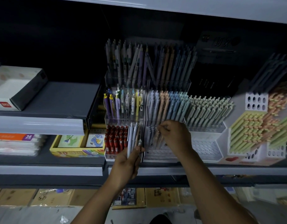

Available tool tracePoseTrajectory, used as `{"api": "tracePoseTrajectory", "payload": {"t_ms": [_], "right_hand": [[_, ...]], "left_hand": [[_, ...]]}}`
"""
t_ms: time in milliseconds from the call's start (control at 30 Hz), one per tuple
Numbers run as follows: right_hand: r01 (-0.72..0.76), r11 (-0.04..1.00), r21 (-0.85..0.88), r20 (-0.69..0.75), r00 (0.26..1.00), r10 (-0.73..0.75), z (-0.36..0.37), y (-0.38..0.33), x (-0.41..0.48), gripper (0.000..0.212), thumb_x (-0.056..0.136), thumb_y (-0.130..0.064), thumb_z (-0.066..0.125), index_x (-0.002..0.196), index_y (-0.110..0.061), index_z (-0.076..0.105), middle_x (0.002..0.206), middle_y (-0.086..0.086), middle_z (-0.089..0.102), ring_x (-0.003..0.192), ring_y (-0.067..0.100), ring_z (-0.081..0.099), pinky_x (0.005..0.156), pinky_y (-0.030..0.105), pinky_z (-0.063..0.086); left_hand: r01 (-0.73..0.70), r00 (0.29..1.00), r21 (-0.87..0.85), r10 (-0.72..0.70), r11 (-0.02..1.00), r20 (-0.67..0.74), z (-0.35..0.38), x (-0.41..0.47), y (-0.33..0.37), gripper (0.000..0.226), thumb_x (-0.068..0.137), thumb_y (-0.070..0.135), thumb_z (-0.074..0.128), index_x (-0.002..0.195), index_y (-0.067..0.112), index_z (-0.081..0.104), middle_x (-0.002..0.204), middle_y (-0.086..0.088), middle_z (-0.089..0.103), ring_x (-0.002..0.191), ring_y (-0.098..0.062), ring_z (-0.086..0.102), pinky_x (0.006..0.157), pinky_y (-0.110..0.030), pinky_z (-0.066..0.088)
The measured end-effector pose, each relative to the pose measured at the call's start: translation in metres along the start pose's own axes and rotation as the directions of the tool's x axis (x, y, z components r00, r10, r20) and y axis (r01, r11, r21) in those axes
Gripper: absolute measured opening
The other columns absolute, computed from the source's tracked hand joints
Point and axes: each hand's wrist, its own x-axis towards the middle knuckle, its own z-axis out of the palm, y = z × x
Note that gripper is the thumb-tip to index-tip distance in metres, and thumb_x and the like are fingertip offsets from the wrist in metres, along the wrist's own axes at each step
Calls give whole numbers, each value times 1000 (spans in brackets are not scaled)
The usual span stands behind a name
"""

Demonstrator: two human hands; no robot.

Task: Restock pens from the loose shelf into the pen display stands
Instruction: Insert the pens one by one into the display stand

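Starting far left, a white box [15, 89] w/ a red label sits on the upper shelf. Below it are flat packs marked 36 [18, 143], then a yellow box [74, 147] w/ cartoon cards.

Next are the red pens [115, 139], packed upright in a clear holder. Right in front of them, the left hand [128, 164] grips a bundle of pens [132, 138], white and grey ones standing upright. Fingers are curled tight round the lower ends, thumb across the front.

Just right of that is the clear display stand [155, 152]. Its bottom tier is only partly filled, w/ pastel pens [168, 104] in the tier above. The right hand [175, 136] is over that bottom tier, fingers curled. Thumb + forefinger pinch what looks like a pale pen [163, 128] by its top, but it's blurry tbh.

Further right are the green pens [209, 109], then a white honeycomb stand [256, 101] holding yellow and orange pens [253, 131].
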Motion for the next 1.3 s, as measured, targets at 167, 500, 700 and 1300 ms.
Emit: {"api": "tracePoseTrajectory", "payload": {"t_ms": [167,500,700,1300], "right_hand": [[-28,999,25,-71,997,30,-7,3,-7,12,97,-33,63,97,-24,70,92,-8,72,78,11,66,69,27,51],[-113,992,-56,-39,993,111,-3,-5,-5,22,95,-36,64,82,-21,75,78,-6,73,73,17,68,65,26,50],[-111,991,-76,-21,994,109,-2,-4,-3,24,95,-38,63,79,-23,74,72,-5,71,68,17,68,65,27,52],[-150,678,720,277,958,-82,1,-23,-52,8,93,-16,71,89,-11,76,77,3,73,67,3,64,60,14,45]], "left_hand": [[15,1000,-2,-15,1000,-9,0,1,-2,38,105,32,47,109,-1,66,55,-3,34,43,-16,29,40,-23,24],[-4,1000,1,4,1000,-1,2,0,0,39,105,31,47,109,-3,66,53,1,37,42,-15,31,40,-23,27],[-6,1000,-3,6,1000,-8,3,0,1,39,106,30,47,110,-5,65,53,1,37,41,-13,32,40,-23,27],[-52,996,-7,52,999,76,11,-1,2,36,97,26,59,68,9,47,51,-8,36,39,-17,29,41,-27,29]]}}
